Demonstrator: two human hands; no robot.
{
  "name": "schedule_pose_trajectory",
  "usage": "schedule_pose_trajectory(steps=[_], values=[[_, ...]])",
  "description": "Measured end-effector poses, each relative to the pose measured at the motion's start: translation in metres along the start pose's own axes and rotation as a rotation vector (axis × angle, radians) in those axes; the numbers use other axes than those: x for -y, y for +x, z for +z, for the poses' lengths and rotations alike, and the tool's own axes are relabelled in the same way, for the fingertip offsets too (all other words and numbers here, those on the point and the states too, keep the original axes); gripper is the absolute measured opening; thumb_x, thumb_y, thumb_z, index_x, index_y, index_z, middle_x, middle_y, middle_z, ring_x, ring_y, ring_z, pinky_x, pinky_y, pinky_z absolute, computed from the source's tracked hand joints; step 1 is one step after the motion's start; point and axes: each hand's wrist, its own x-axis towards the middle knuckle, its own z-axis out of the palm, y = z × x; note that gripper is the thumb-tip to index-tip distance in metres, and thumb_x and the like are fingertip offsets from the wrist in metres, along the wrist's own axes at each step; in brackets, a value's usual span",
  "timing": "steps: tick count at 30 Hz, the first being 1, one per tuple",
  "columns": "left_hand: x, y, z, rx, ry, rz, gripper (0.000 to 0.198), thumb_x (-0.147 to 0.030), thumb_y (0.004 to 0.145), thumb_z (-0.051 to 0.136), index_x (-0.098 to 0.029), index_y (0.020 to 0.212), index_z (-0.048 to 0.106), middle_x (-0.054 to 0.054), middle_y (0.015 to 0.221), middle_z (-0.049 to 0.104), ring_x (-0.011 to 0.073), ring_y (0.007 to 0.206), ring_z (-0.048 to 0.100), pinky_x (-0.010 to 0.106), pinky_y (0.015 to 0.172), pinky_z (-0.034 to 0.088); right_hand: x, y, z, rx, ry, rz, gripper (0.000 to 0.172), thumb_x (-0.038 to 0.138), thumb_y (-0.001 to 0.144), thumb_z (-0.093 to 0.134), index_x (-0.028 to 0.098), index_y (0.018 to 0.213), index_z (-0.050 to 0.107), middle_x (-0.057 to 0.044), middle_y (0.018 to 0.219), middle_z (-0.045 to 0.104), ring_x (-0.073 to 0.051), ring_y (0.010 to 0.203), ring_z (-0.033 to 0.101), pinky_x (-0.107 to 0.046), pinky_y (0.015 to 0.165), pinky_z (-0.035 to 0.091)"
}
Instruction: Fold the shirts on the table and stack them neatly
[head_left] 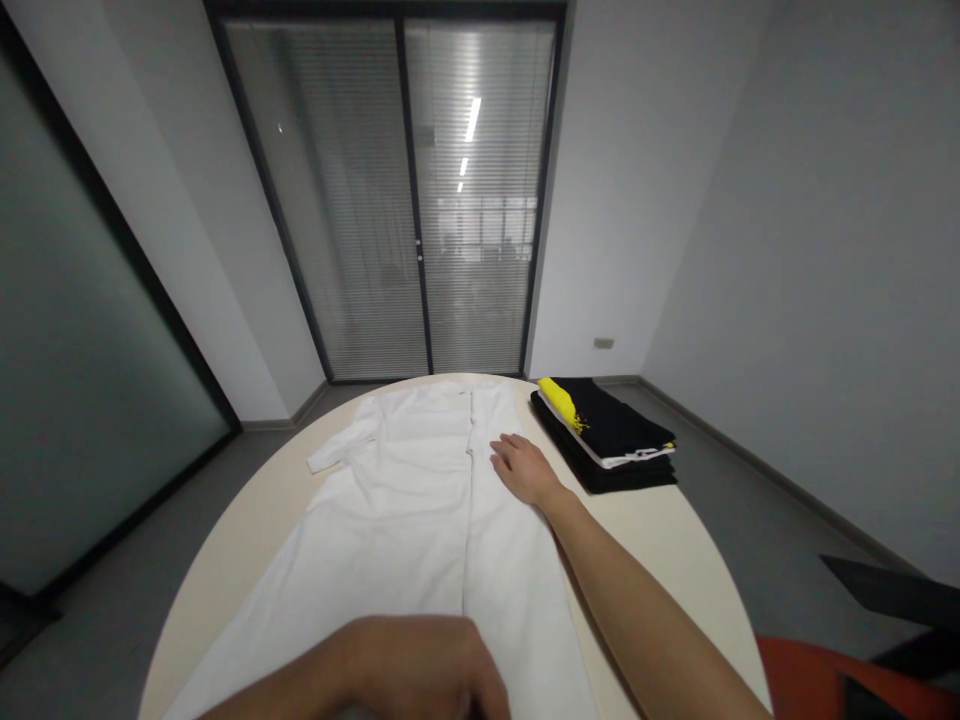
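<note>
A long white coat (405,500) lies spread along the table, collar end at the far edge, with a front seam running down its length. Its left sleeve (337,447) sticks out sideways; I cannot see a sleeve on the right side. My right hand (523,468) rests flat on the coat's right part, fingers spread, holding nothing. Close to the camera, my left hand (420,665) is above the coat's near part with its fingers curled down. Its fingertips are largely cut off by the bottom edge, so what they pinch is hidden.
A round cream table (645,540) carries the coat. At its far right is a stack of folded black clothes (615,425) with white and yellow pieces (559,398). A red chair (817,680) stands at the lower right. Glass doors with blinds (405,200) are behind.
</note>
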Motion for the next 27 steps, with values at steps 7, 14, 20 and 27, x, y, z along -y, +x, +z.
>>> schedule_pose_trajectory(steps=[7,14,20,27], values=[[0.011,0.010,-0.009,-0.286,0.369,-0.014,0.078,-0.057,0.082,0.069,-0.030,0.150,0.042,0.011,0.163,0.026,0.0415,0.149,0.019,0.065,0.118,0.011,-0.001,0.000,0.002,-0.117,-0.038,0.228,0.042,0.037,0.101,0.038,0.021,0.130,0.064,-0.015,0.142,0.055,-0.030,0.138,0.041,-0.044,0.115,0.028],[0.030,0.012,0.004,-0.289,0.441,-0.026,0.083,-0.055,0.081,0.070,-0.031,0.153,0.037,0.011,0.164,0.022,0.0433,0.149,0.014,0.069,0.116,0.005,-0.015,0.008,0.008,-0.051,-0.059,0.314,0.041,0.025,0.099,0.036,0.020,0.128,0.065,-0.013,0.137,0.061,-0.030,0.134,0.044,-0.044,0.111,0.031],[0.032,0.029,0.004,-0.323,0.454,-0.027,0.081,-0.054,0.082,0.069,-0.031,0.153,0.037,0.010,0.164,0.022,0.0427,0.150,0.013,0.069,0.117,0.006,-0.030,0.025,0.015,-0.019,-0.079,0.297,0.041,0.012,0.096,0.035,0.013,0.120,0.068,-0.017,0.130,0.063,-0.025,0.121,0.056,-0.034,0.105,0.038],[0.038,0.067,0.000,-0.390,0.489,-0.037,0.076,-0.060,0.085,0.062,-0.028,0.150,0.042,0.012,0.162,0.029,0.0407,0.150,0.016,0.066,0.118,0.007,-0.049,0.052,0.009,0.075,-0.126,0.266,0.038,0.006,0.087,0.043,0.001,0.115,0.069,-0.028,0.142,0.051,-0.034,0.136,0.044,-0.041,0.113,0.031]])
